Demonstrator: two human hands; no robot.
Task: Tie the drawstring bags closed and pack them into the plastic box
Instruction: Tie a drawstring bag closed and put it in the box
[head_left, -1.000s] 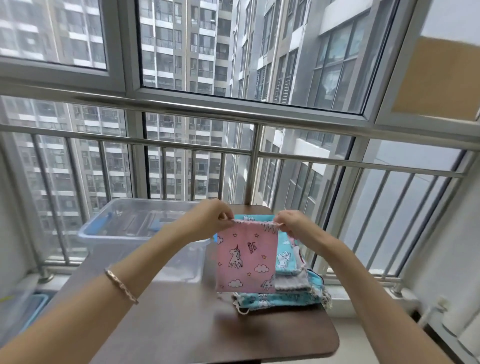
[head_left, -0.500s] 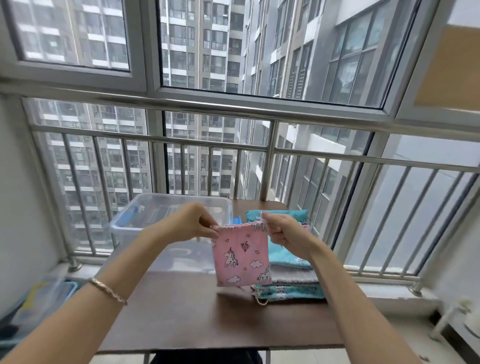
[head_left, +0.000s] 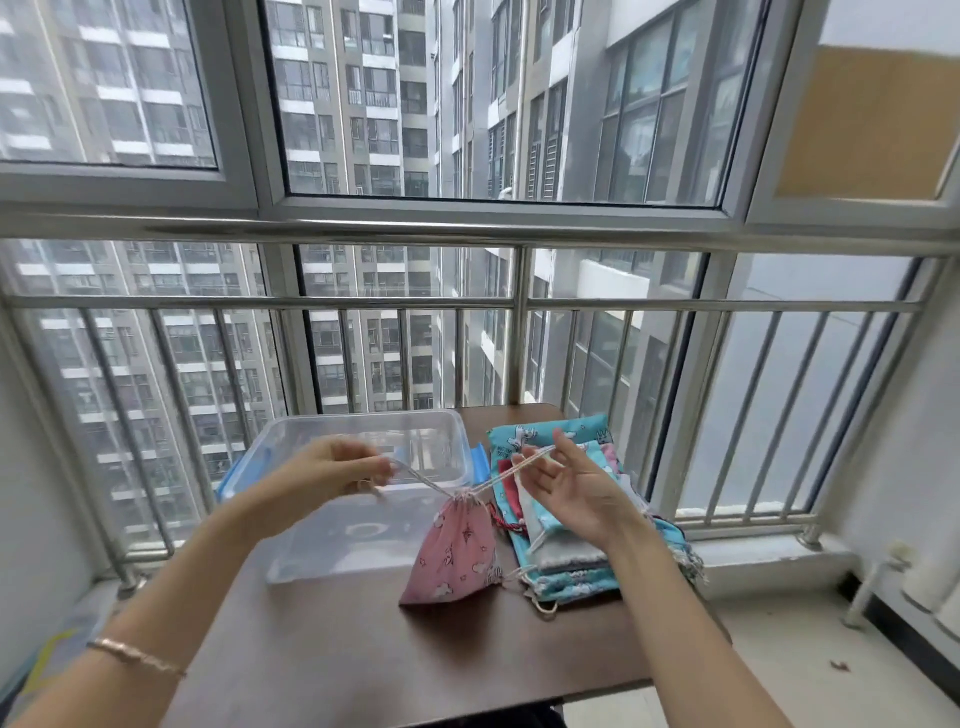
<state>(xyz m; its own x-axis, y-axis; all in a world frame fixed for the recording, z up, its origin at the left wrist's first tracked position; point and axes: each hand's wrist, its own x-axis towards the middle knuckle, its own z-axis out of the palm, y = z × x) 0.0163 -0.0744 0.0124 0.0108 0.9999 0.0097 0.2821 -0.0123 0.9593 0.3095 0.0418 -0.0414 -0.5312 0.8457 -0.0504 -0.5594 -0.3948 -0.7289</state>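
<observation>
The pink drawstring bag (head_left: 452, 558) sits on the worktop (head_left: 363, 649), its neck gathered tight and its body sagging toward 6 o'clock. From the neck the drawstring (head_left: 498, 475) runs taut both ways. My left hand (head_left: 337, 467), at 10 o'clock from the neck, has its fingers curled around one end; it is blurred, so I cannot tell the exact grip. My right hand (head_left: 566, 488), at 2 o'clock from the neck, holds the other end between thumb and forefinger, the remaining fingers loosely spread and the palm turned toward me. The clear plastic box (head_left: 363, 415) stands at 10 o'clock from the bag, just beside it. The stack of flat drawstring bags (head_left: 571, 584), mostly teal, lies at 3 o'clock, touching the pink one. A bracelet (head_left: 137, 657) circles my left wrist.
</observation>
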